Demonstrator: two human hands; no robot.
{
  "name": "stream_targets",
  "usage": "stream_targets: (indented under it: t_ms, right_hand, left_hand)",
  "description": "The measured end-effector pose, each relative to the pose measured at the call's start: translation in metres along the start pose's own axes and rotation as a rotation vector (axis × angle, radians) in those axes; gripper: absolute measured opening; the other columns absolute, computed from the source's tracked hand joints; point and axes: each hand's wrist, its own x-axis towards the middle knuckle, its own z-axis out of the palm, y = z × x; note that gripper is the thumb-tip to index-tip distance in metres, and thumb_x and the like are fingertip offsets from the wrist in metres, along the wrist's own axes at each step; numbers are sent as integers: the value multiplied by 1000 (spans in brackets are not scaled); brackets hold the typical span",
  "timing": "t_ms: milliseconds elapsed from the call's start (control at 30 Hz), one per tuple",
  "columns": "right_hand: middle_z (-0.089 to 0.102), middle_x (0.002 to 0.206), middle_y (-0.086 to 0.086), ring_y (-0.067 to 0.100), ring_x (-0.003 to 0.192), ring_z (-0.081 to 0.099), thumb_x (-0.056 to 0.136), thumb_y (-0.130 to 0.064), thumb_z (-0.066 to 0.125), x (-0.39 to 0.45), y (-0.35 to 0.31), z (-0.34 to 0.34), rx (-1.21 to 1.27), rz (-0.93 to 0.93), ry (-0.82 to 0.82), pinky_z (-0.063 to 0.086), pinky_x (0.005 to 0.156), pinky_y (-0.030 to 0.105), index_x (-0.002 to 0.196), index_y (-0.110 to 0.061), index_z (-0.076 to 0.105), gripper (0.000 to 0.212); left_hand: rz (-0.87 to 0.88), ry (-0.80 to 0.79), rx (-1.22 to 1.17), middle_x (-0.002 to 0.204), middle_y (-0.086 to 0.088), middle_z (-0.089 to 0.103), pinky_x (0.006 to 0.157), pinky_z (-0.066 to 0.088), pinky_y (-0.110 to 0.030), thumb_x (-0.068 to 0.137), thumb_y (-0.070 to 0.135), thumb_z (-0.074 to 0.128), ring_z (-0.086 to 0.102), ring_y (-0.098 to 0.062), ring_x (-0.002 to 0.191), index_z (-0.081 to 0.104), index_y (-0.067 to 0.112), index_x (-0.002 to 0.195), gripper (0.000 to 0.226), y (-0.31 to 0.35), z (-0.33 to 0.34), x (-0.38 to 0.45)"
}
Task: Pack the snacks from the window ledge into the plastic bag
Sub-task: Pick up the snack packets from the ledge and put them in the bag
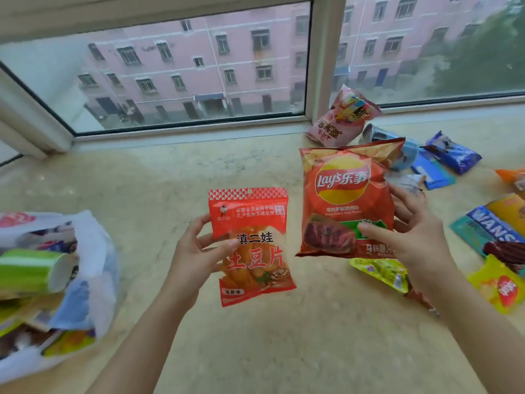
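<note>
both hands [196, 251] pinch snack packets [252, 245] upright.

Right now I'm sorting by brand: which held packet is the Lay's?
The larger red Lay's chip bag in the right hand; the left hand grips a smaller red-orange potato-slice pouch.

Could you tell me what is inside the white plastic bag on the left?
The white plastic bag shows a green cylindrical canister and several colourful packets; anything beneath them is covered.

plastic bag [85, 251]: lay far left on window ledge [170, 180], snacks inside
loose snacks [443, 166]: right side of ledge
two packets: held side by side above ledge, centre
</note>
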Motion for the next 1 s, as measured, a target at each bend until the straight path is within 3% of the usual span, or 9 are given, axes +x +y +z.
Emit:
stream_targets:
  t_ms: [133,267,367,433,567,700,833,900,1000]
  right_hand:
    - [71,108,-2,16,93,69,60,-2,82,-17,-15,60,23,-6,-113,58,77,29,130,-33,53,82]
    - [72,108,-3,18,96,69,33,-49,92,-40,-36,127,71,1,-202,59,77,34,123,-39,58,97]
    - [72,109,-4,17,97,69,23,-56,91,-54,-52,179,104,-5,-275,59,78,38,122,-38,59,105]
    - [71,110,-1,19,98,69,22,-56,92,-63,-63,212,98,-10,-331,59,76,42,125,-36,58,110]
    - [71,110,-1,19,98,69,26,-53,93,-79,-90,276,101,-31,-432,58,70,39,126,-38,57,107]
    - [72,106,0,19,96,70,49,-23,91,-92,-107,332,103,-63,-515,59,67,34,123,-37,57,83]
    - [73,100,-3,17,91,71,51,-11,81,-107,-108,376,105,-54,-557,60,66,33,114,-41,58,73]
    - [74,98,-5,17,90,71,51,-6,79,-114,-103,387,95,-52,-573,60,66,33,112,-41,59,73]
    - [73,100,-3,19,92,70,48,-11,81,-125,-92,404,67,-26,-599,59,71,40,116,-40,60,76]
  left_hand:
    - [3,127,-23,97,2,74,58,53,-26,77,14,76,72,-12,80,54,35,119,51,-10,-68,-16]
    - [15,228,-39,97,3,74,62,52,-29,79,12,74,72,-10,78,52,32,121,52,-18,-139,-37]
    - [49,313,-87,91,10,75,54,50,-20,80,8,72,71,-6,75,51,32,120,51,-16,-195,-54]
    - [71,401,-124,93,3,75,53,51,-21,75,10,74,71,-12,79,52,24,122,54,-14,-234,-61]
    - [144,595,-133,111,-7,69,70,58,-42,73,11,77,67,-27,100,53,22,127,60,-17,-309,-68]
    - [120,662,-52,111,0,69,86,55,-44,80,2,72,67,-20,100,51,32,128,60,-30,-360,-61]
    - [-75,633,-16,112,-1,66,99,45,-44,90,14,64,61,-19,101,52,28,111,28,-46,-387,-55]
    - [-99,666,-61,117,-5,63,96,46,-38,91,12,62,58,-17,102,52,15,116,28,-48,-391,-50]
    - [-179,619,-107,103,-5,61,69,49,-20,96,7,51,58,-20,91,51,11,115,18,-50,-396,-53]
